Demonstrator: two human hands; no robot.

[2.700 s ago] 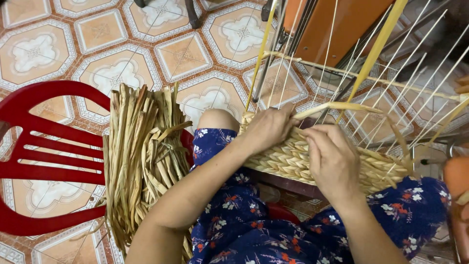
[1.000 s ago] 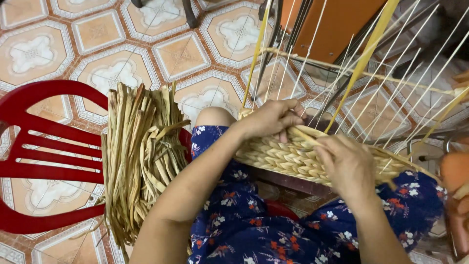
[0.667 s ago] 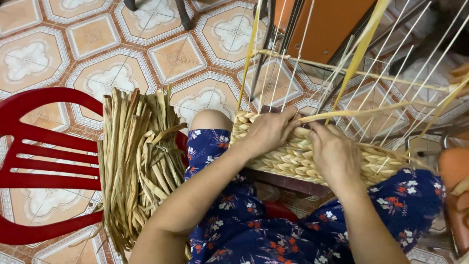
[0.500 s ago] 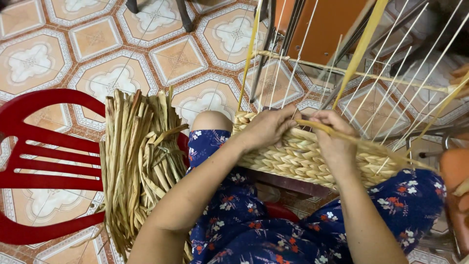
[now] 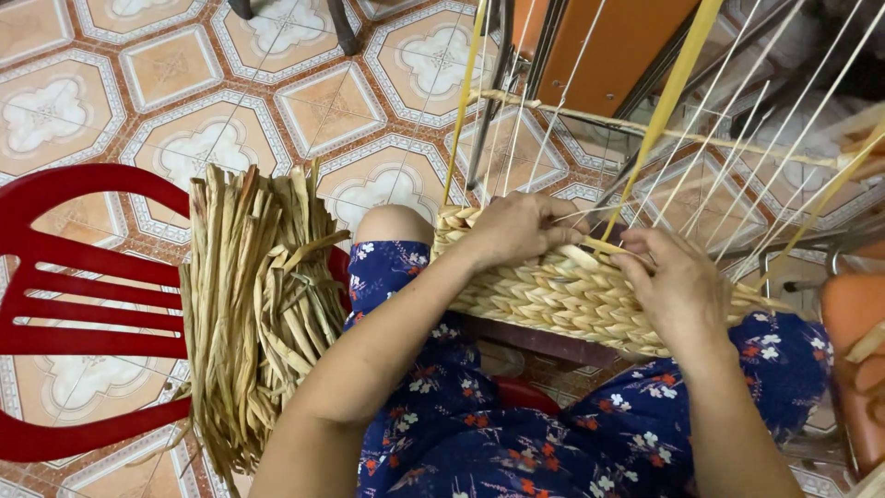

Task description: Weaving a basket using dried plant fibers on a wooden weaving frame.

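Down on the lap, a woven band point(image 5: 572, 300) of pale straw lies across both knees, its top edge meeting a fan of thin upright strands point(image 5: 737, 138) that rise toward the upper right. The left hand point(image 5: 516, 231) rests curled on the band's top left edge, fingers closed over the weave; whether it pinches a single strand I cannot tell. The right hand point(image 5: 678, 286) sits just beside it on the same edge, fingers bent and pressed around a flat yellow strip point(image 5: 668, 97) that runs up and out of view. The two hands are near each other, with a short stretch of the weave's edge between them. Left of the knee, a bundle point(image 5: 258, 304) of dried leaves stands loosely on end, touching the blue flowered cloth point(image 5: 479, 433) and leaning over the red chair point(image 5: 83, 304), whose slats fill the left edge. Open tiled floor point(image 5: 166, 65) spreads across the upper left, free beyond the bundle. An orange panel point(image 5: 608, 46) closes the top, behind dark metal bars. No packages or signs can be made out.
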